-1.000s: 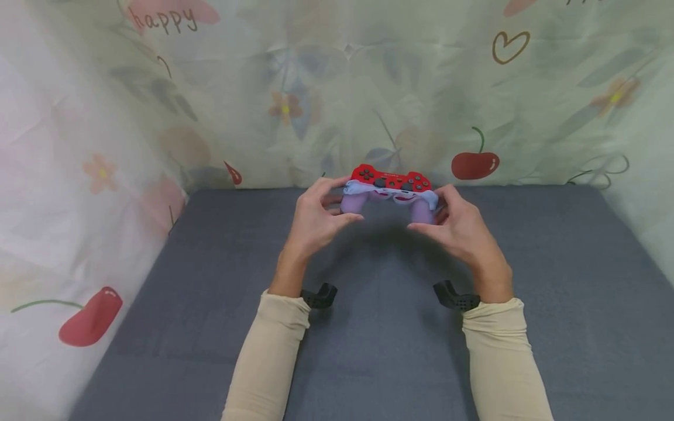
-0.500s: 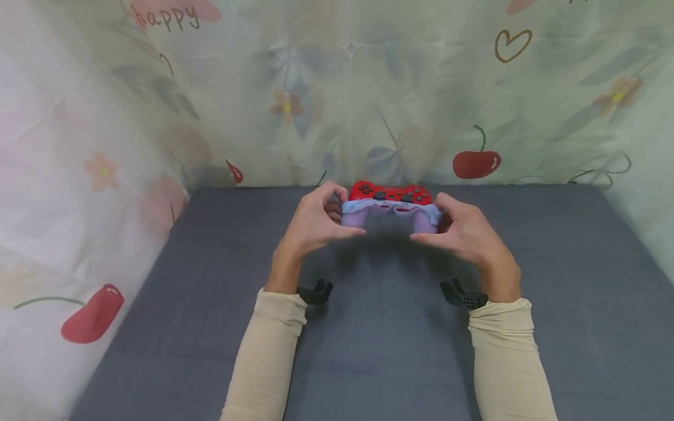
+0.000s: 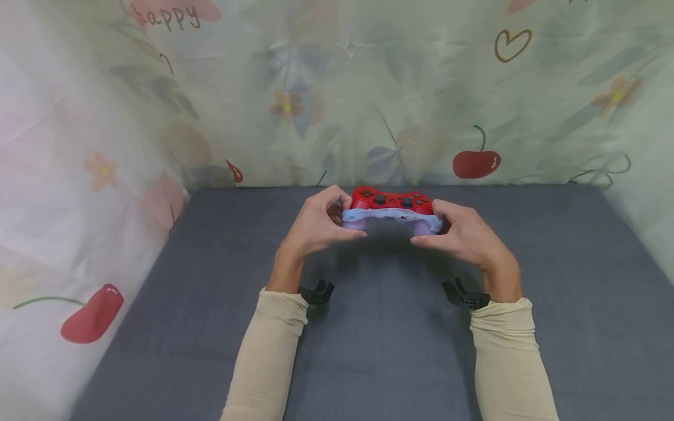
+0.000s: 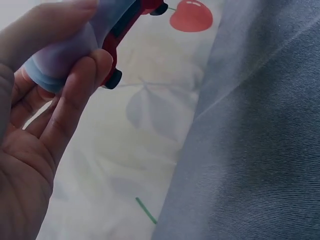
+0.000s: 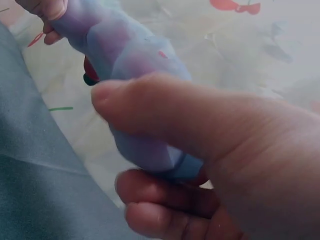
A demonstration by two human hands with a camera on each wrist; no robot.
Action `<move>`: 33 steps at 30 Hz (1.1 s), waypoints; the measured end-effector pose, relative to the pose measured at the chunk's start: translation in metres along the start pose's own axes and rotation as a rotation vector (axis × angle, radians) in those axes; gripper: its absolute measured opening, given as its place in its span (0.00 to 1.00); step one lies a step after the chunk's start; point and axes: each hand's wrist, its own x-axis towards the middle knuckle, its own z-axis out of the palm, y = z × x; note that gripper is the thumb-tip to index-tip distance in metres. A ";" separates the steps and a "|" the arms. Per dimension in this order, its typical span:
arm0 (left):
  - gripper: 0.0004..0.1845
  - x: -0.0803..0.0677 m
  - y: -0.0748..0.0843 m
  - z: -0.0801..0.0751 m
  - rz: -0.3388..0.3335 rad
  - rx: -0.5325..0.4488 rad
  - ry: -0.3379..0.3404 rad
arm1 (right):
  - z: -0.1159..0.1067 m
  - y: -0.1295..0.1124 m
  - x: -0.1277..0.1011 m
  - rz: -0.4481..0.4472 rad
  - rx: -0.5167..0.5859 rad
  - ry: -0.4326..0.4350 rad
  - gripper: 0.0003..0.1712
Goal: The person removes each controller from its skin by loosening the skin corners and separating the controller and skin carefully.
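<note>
Red game controller [image 3: 391, 200] with black buttons and sticks, partly sheathed in a pale blue-lilac silicone cover [image 3: 392, 216] that wraps its underside and both grips. Item is held up off the grey tabletop [image 3: 368, 327], near that tabletop's far edge, level and facing upward.

Left hand [image 3: 315, 225]: at the controller's left grip, thumb and fingers curled round the covered grip; the left wrist view shows the fingers pinching the cover against the red shell.

Right hand [image 3: 463, 234]: at the controller's right grip, thumb laid across the cover and fingers curled beneath it.

Cream sleeves [image 3: 268, 356] cover both forearms, each with a black wrist mount [image 3: 316, 292] just behind the hand.

Backdrop: a pale green printed cloth [image 3: 368, 88] with cherries, flowers and a heart hangs behind the controller and along the tabletop's left side.
</note>
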 end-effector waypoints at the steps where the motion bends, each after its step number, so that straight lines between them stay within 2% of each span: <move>1: 0.24 0.001 -0.002 0.001 -0.002 -0.001 -0.003 | 0.000 0.000 0.000 0.005 -0.001 -0.008 0.21; 16: 0.22 0.004 -0.037 0.017 -0.117 0.064 -0.020 | 0.021 0.021 0.011 0.068 -0.050 -0.088 0.21; 24: 0.21 0.004 -0.046 0.021 -0.183 0.122 -0.042 | 0.031 0.029 0.013 0.115 -0.048 -0.119 0.23; 33: 0.22 0.004 -0.051 0.023 -0.173 0.170 -0.058 | 0.036 0.030 0.014 0.148 -0.049 -0.141 0.22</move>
